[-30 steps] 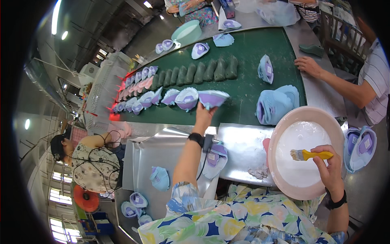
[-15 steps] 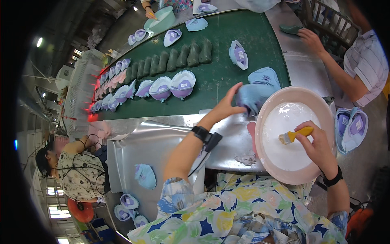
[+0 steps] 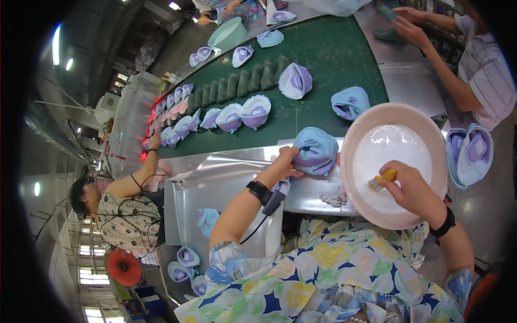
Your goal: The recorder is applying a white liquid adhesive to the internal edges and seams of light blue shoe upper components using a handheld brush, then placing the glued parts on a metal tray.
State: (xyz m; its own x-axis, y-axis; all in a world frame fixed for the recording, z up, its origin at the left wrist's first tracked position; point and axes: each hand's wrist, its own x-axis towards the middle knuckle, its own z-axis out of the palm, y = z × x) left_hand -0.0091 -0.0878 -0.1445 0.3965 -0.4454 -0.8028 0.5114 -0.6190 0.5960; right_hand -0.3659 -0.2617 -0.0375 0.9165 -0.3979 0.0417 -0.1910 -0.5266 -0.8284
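My left hand (image 3: 287, 161) grips a light-blue and purple shoe upper (image 3: 316, 149) by its left side, over the metal table edge. In my right hand (image 3: 406, 185) is a paintbrush (image 3: 381, 180) with a yellow handle and pale bristles. The brush is over a pale pink basin (image 3: 355, 204) of white liquid (image 3: 388, 151); whether its bristles touch the liquid I cannot tell. Beyond the held upper, another blue upper (image 3: 350, 102) rests on the green belt (image 3: 334, 59). A crumpled rag (image 3: 334, 199) sits beside the basin.
Dark green shoe lasts (image 3: 242, 82) stand in a row on the belt, with uppers (image 3: 254, 112) along the near side. More uppers (image 3: 469, 151) are right of the basin. One co-worker (image 3: 124, 210) reaches to the belt at left; another person's hands (image 3: 412, 24) are at far right.
My left hand has brought the shoe upper nearer and slightly left. My right hand's brush has tilted and shifted slightly. The belt's uppers appear farther right, and the left co-worker's arm now reaches the belt.
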